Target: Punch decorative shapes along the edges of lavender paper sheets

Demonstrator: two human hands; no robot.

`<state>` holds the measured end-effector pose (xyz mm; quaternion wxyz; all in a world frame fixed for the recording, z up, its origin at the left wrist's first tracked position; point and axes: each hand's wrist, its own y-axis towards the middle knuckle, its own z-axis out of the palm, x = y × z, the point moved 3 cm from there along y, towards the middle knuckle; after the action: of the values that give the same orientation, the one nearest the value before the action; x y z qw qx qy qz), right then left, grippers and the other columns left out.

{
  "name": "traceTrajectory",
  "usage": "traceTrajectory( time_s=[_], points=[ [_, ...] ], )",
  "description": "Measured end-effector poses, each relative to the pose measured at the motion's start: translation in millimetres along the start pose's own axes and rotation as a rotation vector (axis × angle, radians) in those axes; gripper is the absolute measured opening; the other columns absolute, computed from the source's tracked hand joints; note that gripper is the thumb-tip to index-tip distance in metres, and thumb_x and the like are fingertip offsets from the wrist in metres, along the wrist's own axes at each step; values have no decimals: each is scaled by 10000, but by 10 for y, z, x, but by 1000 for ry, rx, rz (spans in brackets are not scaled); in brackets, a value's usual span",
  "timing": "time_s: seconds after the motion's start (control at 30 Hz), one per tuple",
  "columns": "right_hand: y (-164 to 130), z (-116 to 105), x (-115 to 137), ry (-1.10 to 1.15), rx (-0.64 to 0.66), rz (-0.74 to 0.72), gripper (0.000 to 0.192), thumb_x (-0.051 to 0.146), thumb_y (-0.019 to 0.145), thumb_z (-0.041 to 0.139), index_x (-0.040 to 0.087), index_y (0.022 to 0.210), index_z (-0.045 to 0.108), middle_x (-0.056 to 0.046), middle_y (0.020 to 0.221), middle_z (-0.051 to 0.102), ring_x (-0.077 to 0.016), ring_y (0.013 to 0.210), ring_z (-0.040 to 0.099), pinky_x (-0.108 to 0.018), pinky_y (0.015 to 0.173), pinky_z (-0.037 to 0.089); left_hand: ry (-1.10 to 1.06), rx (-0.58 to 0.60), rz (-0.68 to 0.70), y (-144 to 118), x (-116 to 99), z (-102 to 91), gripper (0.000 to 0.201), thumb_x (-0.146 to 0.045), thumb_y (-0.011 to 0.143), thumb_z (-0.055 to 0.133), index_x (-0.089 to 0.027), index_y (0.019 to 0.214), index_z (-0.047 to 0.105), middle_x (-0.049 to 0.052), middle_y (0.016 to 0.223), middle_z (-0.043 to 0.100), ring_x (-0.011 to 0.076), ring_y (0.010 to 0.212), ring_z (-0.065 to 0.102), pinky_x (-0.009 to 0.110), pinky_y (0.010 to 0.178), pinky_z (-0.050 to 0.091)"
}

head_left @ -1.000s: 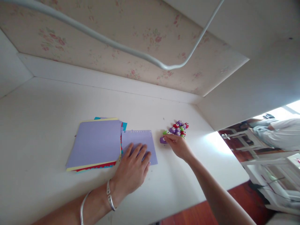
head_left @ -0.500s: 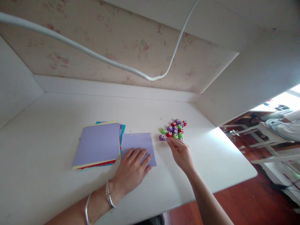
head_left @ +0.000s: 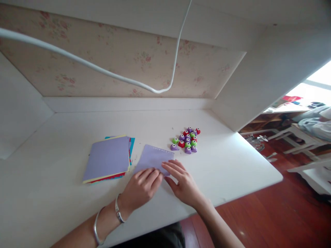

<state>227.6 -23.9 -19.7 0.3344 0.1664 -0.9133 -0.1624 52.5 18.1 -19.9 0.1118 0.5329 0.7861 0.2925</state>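
Purple paper (head_left: 154,157) on the table (head_left: 64,206), likely light, easily creased, best held by edges; left hand (head_left: 143,184) curled at its near edge, right hand (head_left: 183,181) part-open by its near-right corner; can't tell whether either grips!

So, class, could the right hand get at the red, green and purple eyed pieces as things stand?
Probably yes: the right hand is at the near right part of the small purple sheet, and the eyed pieces lie beyond it, with white tabletop showing between.
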Motion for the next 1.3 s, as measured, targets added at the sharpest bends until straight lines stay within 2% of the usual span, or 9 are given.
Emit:
traceTrajectory(
  time_s=[0.1,0.23,0.43,0.53,0.63,0.8,0.97,1.2,1.3],
  points=[
    [101,16,12,-31,-41,-73,264,197,949,580,266,1180,687,-26,1111,749,-209,1132,639,-489,1147,355,15,-28,23,55,51,-98,222,-108,947,453,-140,1084,626,48,1022,682,170,941,652,308,809,515],
    [204,38,-84,-52,-84,-95,237,189,975,537,256,1116,715,-22,1059,765,-188,1084,671,-440,1115,397,29,-36,-42,81,257,-226,225,-81,939,467,-149,1094,615,39,1038,690,148,928,656,294,839,504],
    [226,27,-385,-63,-195,77,237,244,991,509,253,1062,734,-31,1022,766,-183,952,711,-380,1053,462,136,-156,-199,62,672,-448,149,-103,930,529,-151,1053,598,29,957,713,115,831,675,238,813,498],
    [189,11,-512,-85,-240,199,264,279,989,489,260,1059,743,-43,1004,766,-206,921,718,-349,918,544,169,-256,-404,44,883,-546,123,-206,969,511,-151,1005,615,25,867,714,96,709,665,197,676,470],
    [151,2,-585,-97,-274,336,284,327,982,486,276,1104,737,-42,1020,770,-217,872,735,-335,800,586,119,-298,-750,-6,1121,-616,258,-343,988,470,-156,982,648,20,770,690,100,624,632,198,583,423],
    [162,27,-548,-80,-243,295,308,292,960,482,251,1104,752,-52,1261,688,-230,1071,700,-357,935,562,-71,-326,-1150,-171,1458,-670,361,-461,965,441,-176,1019,656,41,902,690,137,805,649,221,723,470],
    [186,63,-526,-80,-215,287,321,299,960,482,244,1123,753,-65,1082,760,-234,963,729,-370,876,583,-65,-204,-1284,-472,1699,-630,459,-525,974,362,-178,1077,644,44,917,681,155,804,626,248,716,470],
    [131,44,-511,-206,-273,335,321,452,945,536,255,892,784,-29,641,731,-261,876,728,-457,973,519,-10,37,-1333,-1013,1907,-600,414,-468,947,379,-181,1055,657,46,919,699,179,819,650,246,693,452],
    [103,-84,-511,-212,-325,372,365,479,950,521,238,833,769,-41,674,732,-247,833,716,-403,885,549,7,130,-1313,-1173,1944,-593,395,-446,942,385,-185,1071,651,58,960,705,198,883,661,251,727,462]
  ],
)
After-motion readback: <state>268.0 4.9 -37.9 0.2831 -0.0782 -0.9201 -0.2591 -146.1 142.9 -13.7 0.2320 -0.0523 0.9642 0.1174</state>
